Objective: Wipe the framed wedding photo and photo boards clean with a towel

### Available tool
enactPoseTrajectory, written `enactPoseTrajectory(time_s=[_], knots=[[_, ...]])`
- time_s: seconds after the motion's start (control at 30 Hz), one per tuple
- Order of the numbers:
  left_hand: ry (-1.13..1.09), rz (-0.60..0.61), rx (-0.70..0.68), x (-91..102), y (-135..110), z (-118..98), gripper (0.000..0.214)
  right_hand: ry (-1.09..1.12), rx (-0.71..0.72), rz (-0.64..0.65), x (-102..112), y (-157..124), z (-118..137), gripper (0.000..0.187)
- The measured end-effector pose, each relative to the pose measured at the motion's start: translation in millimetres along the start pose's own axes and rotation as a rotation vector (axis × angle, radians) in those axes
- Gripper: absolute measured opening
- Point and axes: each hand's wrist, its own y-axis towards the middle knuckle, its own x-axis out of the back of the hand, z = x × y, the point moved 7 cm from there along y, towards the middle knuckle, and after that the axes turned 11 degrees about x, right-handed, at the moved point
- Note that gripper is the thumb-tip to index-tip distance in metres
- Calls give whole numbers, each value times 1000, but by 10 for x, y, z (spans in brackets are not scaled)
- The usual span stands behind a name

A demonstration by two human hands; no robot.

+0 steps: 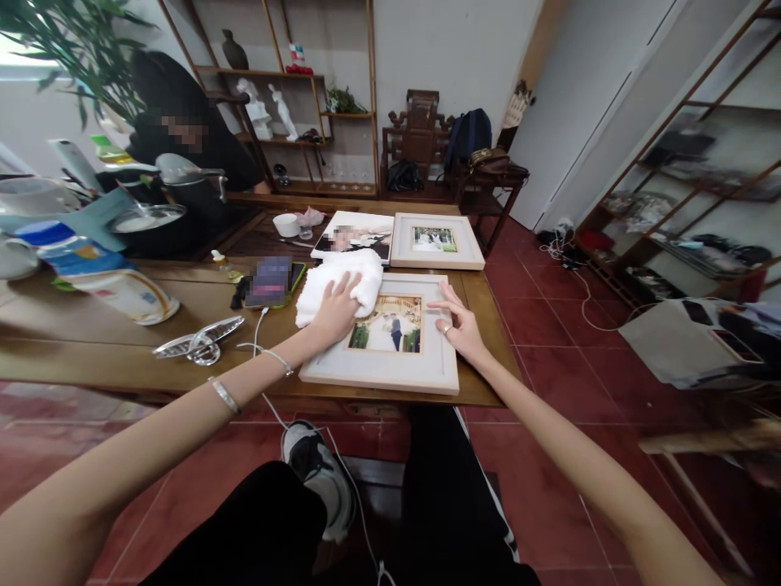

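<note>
A light wooden picture frame (403,376) with a wedding photo lies flat near the table's front edge. Bunched over its upper left corner is a white towel (359,268). My left hand (335,311) presses on the towel, fingers spread over it and holding it against the frame. At the frame's right border, my right hand (460,325) steadies the edge; its thumb and one finger rest on the border, others reach along the side. Behind lies a second framed photo (434,240), beside a frameless photo print (354,232).
A phone (272,281), a silver hair clip (201,342) and a blue-capped bottle (103,273) stand or lie to the left on the table (122,346). A white cable (259,330) hangs over the front edge. A person in black (176,122) sits across at the back left.
</note>
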Motion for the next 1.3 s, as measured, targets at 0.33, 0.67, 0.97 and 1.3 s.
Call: enactPoseTrajectory(time_s=[0.33,0.67,0.97,1.3], knots=[[37,-71,37,64,-35,35,42,-71,21,116,-15,115,-92,38],[32,-51,-29,116,-281,-1,39,-123,7,145,-77,104,-173,40],[29,84,-68,359,-999,-423,27,-73,0,167,74,147,-252,43],[-69,4,10,229,185,-50,46,-74,2,162,156,155,-262,43]])
